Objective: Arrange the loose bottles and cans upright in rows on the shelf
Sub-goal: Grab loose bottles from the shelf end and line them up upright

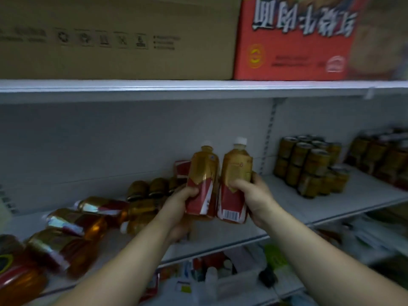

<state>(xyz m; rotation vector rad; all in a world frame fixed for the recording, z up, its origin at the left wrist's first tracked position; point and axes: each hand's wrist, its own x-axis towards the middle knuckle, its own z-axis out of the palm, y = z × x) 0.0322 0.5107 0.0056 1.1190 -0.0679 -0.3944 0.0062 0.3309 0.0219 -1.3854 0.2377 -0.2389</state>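
My left hand [180,200] grips an amber tea bottle [204,173] with a gold and red label, held upright above the white shelf [238,237]. Right beside it, my right hand [254,195] grips a second tea bottle [236,173] of the same kind, white cap on top. The two bottles touch side by side. Several more bottles [77,221] lie on their sides at the shelf's left. Gold cans [309,166] stand stacked in rows at the right.
A brown carton [119,38] and a red carton [295,40] sit on the upper shelf. A few dark cans [150,187] lie behind the fallen bottles. More cans [379,155] stand at the far right. A lower shelf [220,279] holds mixed goods.
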